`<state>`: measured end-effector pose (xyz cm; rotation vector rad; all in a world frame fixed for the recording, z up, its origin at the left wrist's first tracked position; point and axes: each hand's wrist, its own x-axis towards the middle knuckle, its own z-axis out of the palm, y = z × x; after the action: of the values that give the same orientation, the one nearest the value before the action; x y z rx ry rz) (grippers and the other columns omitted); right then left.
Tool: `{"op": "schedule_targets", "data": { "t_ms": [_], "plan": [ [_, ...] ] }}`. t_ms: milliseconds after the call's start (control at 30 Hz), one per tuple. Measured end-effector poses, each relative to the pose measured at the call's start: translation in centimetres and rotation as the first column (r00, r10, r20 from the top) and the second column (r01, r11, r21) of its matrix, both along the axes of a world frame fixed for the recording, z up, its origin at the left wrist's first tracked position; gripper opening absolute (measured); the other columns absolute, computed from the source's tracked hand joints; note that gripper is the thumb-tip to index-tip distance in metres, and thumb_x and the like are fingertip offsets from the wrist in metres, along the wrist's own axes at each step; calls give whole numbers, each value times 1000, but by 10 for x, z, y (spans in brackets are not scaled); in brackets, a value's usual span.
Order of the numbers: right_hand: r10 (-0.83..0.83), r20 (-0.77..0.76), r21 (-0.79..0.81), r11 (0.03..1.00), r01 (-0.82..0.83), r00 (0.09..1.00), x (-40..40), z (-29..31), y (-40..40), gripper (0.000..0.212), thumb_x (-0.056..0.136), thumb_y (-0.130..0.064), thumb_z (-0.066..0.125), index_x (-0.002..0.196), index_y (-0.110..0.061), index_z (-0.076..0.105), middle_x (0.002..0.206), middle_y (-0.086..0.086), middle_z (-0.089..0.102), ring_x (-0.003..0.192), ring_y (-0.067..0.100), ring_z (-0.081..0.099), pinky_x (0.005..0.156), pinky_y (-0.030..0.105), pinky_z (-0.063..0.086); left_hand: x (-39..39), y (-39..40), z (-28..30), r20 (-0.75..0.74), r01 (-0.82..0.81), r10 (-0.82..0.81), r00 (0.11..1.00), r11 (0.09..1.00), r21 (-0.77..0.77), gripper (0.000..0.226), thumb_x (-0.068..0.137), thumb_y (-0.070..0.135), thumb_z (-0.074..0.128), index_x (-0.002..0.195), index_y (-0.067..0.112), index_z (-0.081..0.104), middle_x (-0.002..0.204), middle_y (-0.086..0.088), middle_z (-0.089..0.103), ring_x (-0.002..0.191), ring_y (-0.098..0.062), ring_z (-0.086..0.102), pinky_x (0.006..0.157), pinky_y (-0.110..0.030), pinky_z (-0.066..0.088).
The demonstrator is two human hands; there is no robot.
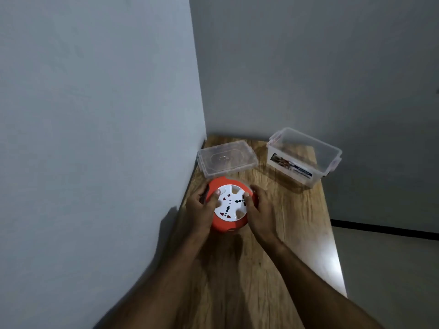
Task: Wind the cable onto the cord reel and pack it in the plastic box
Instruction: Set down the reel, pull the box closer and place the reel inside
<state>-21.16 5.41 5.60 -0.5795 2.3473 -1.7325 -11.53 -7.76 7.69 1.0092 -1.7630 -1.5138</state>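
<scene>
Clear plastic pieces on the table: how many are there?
2: the lid lies at the far left by the wall, the open box stands at the far right.

Wooden table (297, 224) — grey walls (95, 115)

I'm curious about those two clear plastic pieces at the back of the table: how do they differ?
The plastic box is deep, with tall walls and a printed label on its side; the lid is shallow and unlabelled. The box stands at the back right, the lid at the back left, next to the wall and just behind the cord reel. Both are clear plastic, rectangular, resting on the wooden table.
</scene>
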Motion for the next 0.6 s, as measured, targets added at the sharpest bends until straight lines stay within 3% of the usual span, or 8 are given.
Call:
{"op": "schedule_targets", "data": {
  "t_ms": [133,200,267,300,433,600],
  "plan": [
    [-11,-2,109,994,11,1000,16,-21,-11,43,103,-33,56,141,-14,54,131,-1,56,115,8,55,90,19,46,16,-11,-26,72,25,-27,997,999,22,54,86,52,73,136,34,63,124,1,74,91,-16,76,73,-37,66],
    [-2,4,154,988,1,1000,22,-29,-13,45,103,-33,56,143,-13,53,132,-1,54,115,7,53,85,10,39,22,-14,-34,122,41,-39,992,999,-17,53,92,50,69,140,30,61,127,1,72,92,-13,75,69,-25,64],
    [4,9,187,982,-5,1000,27,-38,-14,49,103,-36,56,145,-13,50,132,0,53,116,9,53,88,16,41,25,-16,-39,192,63,-45,980,994,-91,49,97,43,66,142,25,59,124,5,70,88,-8,69,57,-4,51],
    [5,11,199,980,-7,1000,29,-41,-15,50,102,-37,56,146,-13,49,131,1,52,117,11,53,91,20,42,27,-17,-42,215,77,-50,975,990,-118,48,98,43,64,142,24,59,122,6,69,84,-5,66,53,-1,46],
    [4,-6,273,962,-2,1000,35,-54,-19,53,103,-41,53,149,-16,46,132,1,52,120,14,52,97,32,48,27,-23,-58,219,83,-58,974,991,-102,42,99,39,64,137,20,63,120,-2,74,76,2,66,53,-6,50],
    [-3,-74,379,925,31,997,43,-63,-28,53,104,-45,48,149,-17,45,134,3,51,123,18,49,93,32,46,28,-27,-65,255,79,-41,966,987,-140,39,98,37,66,132,18,67,114,0,76,74,2,67,54,-6,51]
  ]
}}
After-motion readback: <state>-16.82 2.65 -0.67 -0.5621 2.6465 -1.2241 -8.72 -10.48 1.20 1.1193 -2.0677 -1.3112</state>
